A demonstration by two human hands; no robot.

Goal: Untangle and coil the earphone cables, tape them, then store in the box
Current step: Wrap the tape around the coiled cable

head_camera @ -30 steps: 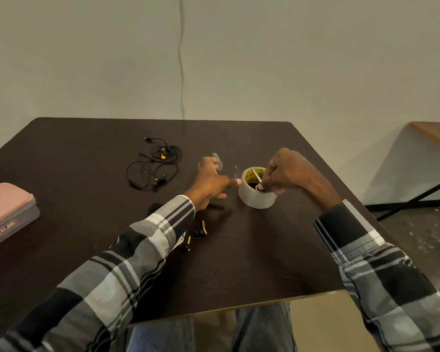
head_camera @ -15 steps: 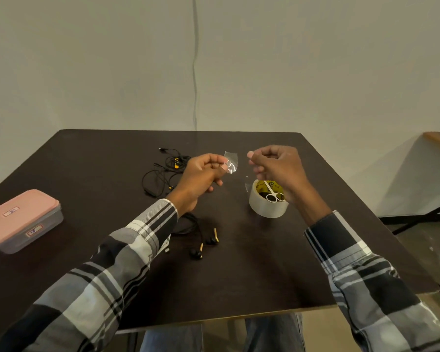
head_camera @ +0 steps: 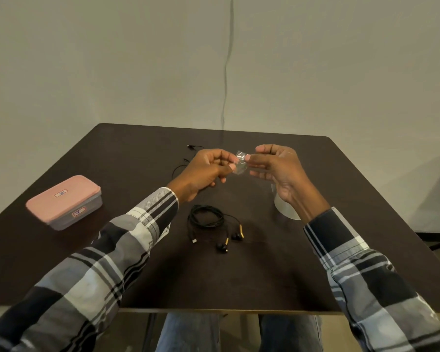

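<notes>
1. The left hand (head_camera: 203, 174) is raised above the middle of the table (head_camera: 264, 275), its fingers curled, pinching the left edge of a small clear piece of tape (head_camera: 240, 163) between thumb and fingertip.
2. The right hand (head_camera: 280, 171) pinches the right edge of the same piece; its other fingers curl loosely. The tape hangs in the air between the two hands, crumpled and slightly tilted.
3. The pink-lidded box (head_camera: 64, 201) sits closed near the table's left edge, well apart from both hands.
4. A second, uncoiled earphone cable (head_camera: 186, 158) lies at the far side, mostly hidden behind the left hand.
5. The coiled earphone cable (head_camera: 206, 219) lies on the table below and between the hands, nearer the person, with its plug and two black-and-gold earbuds (head_camera: 230, 241) trailing toward the near edge. It is touched by neither hand.
6. The tape roll (head_camera: 286, 212) stands on the table right of the coil, partly covered by the right wrist.
7. Bare dark tabletop stretches between the box and the coil, and along the near edge between the plaid sleeves (head_camera: 99, 262).
8. The right edge of the table lies beyond the roll, with open surface before it.
</notes>
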